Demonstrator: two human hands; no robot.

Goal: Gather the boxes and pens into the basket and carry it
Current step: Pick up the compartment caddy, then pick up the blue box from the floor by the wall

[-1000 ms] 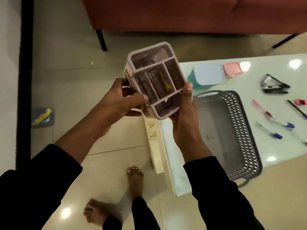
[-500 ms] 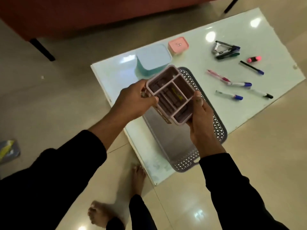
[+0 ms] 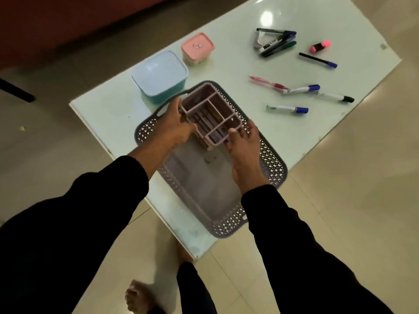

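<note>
A pale pink divided organiser box sits low inside the far end of the grey perforated basket on the white table. My left hand grips its left side, fingers curled over the rim. My right hand holds its near right corner with thumb and fingers. A light blue lidded box and a small pink lidded box stand beyond the basket. Several pens lie to the right, among them a blue-capped one and a pink one.
A bundle of markers, a pink highlighter and a thin black pen lie at the table's far right. The table's near corner juts over the tiled floor by my bare feet. A red sofa stands beyond.
Both hands have carried the organiser box from chest height down into the basket's far end. The camera has swung to look down over the table.
</note>
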